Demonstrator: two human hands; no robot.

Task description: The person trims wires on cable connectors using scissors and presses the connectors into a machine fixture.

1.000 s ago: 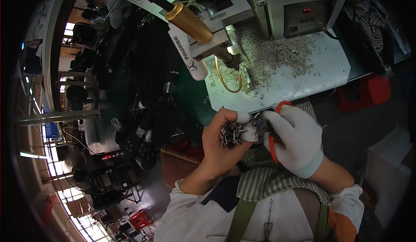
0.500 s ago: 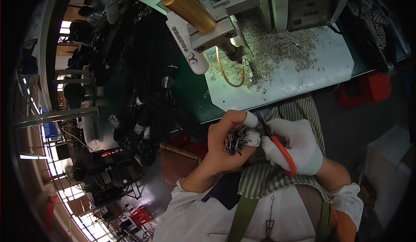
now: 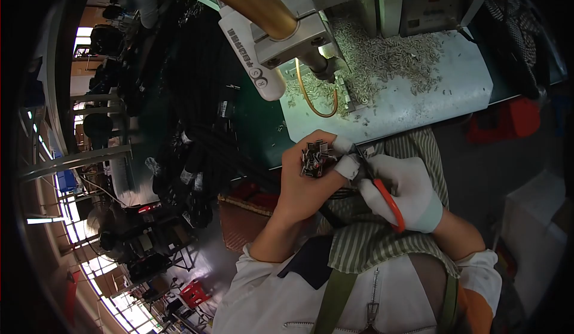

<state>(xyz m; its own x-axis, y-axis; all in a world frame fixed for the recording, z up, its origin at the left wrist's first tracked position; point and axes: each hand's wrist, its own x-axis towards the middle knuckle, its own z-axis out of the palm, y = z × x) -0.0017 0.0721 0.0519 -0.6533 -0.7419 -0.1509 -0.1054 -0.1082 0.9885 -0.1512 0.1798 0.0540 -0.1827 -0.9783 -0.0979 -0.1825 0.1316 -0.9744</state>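
My left hand (image 3: 302, 181), with white covers on its finger ends, is closed around a bundle of thin black cords with shiny metal ends (image 3: 315, 158). The metal ends poke out of the top of the fist, and black strands show below it. In a white glove, my right hand (image 3: 409, 193) grips red-handled scissors (image 3: 388, 204). Their dark blades point up and left, right beside my left fingertips. Whether the blades touch anything there is hidden by the fingers.
Ahead stands a press machine with a gold cylinder (image 3: 254, 5) over a white work plate (image 3: 412, 104) strewn with small metal bits (image 3: 388, 56). A control box (image 3: 435, 5) sits behind. Dark cable bundles (image 3: 200, 148) lie to the left. A red bin (image 3: 502, 121) is at the right.
My left hand and the bundle have moved up and slightly left, closer to the work plate's edge. The scissors are a little higher and stay in my right hand. Red digits now show on the control box.
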